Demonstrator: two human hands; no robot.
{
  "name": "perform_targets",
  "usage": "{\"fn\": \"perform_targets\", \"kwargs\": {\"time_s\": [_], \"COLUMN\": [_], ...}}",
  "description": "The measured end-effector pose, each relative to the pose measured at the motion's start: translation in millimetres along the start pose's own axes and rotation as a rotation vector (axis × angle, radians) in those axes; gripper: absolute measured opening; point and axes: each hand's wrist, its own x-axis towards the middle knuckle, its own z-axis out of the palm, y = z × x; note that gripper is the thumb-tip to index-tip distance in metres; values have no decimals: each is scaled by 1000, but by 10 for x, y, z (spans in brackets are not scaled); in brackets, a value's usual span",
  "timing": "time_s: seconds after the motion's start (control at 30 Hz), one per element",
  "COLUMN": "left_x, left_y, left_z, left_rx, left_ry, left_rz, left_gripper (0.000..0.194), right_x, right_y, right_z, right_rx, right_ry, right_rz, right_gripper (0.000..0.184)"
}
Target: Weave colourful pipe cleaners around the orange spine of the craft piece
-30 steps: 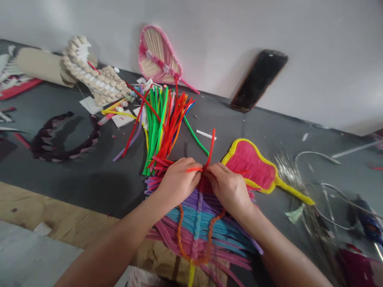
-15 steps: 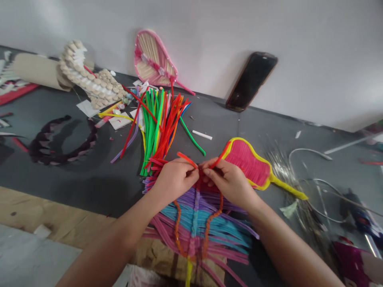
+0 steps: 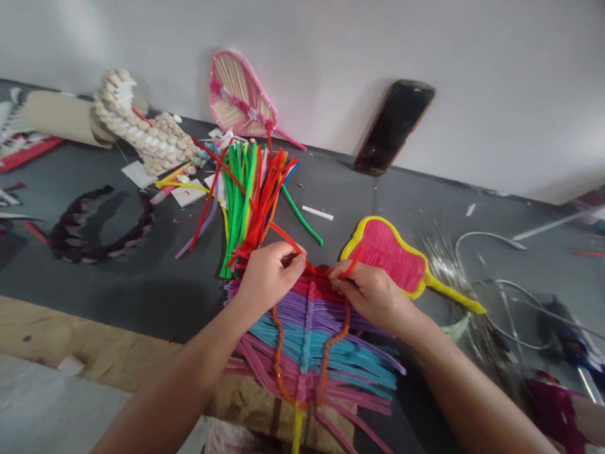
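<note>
My left hand [image 3: 271,268] pinches one end of a red pipe cleaner [image 3: 288,238], whose tip sticks up to the left. Across from it, my right hand [image 3: 366,284] grips the red strand's other side, with a short end [image 3: 355,260] poking up past the fingers. Between the hands the red strand meets the top of a flat piece made of pipe cleaners [image 3: 326,350], banded red, purple, blue and pink. Twisted orange strands [image 3: 280,353] curve down both sides of its wrapped middle spine. A yellow stem [image 3: 297,429] extends from its lower end.
Green and red pipe cleaners [image 3: 243,195] lie bunched behind my left hand. A pink and yellow fan [image 3: 390,255] rests beside my right hand. A phone [image 3: 394,126] and a pink-edged fan [image 3: 241,94] lean on the wall. A dark headband [image 3: 101,224] lies left; wires [image 3: 501,290] lie right.
My hands have moved apart, the left one leftward and the right one rightward. The red strand between them now shows, lying along the top of the banded piece.
</note>
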Motion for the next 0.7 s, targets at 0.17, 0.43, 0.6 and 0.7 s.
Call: {"fn": "perform_targets", "kwargs": {"time_s": [0.17,0.43,0.6,0.7], "left_x": [9,73,29,-167], "left_y": [-14,-23,83,246], "left_z": [-1,43,-149,-342], "left_rx": [-283,-380,-303,0], "left_ry": [21,15,153,491], "left_rz": [-147,-243,-111,185], "left_gripper": [15,14,49,56], "right_x": [-25,-21,-29,-30], "right_y": [21,62,35,20], "right_z": [2,-69,-78,-86], "right_rx": [-88,-355,-464,-479], "right_ry": [35,-146,-243,-256], "right_rz": [-269,-525,-493,-490], "right_gripper": [19,29,25,24]}}
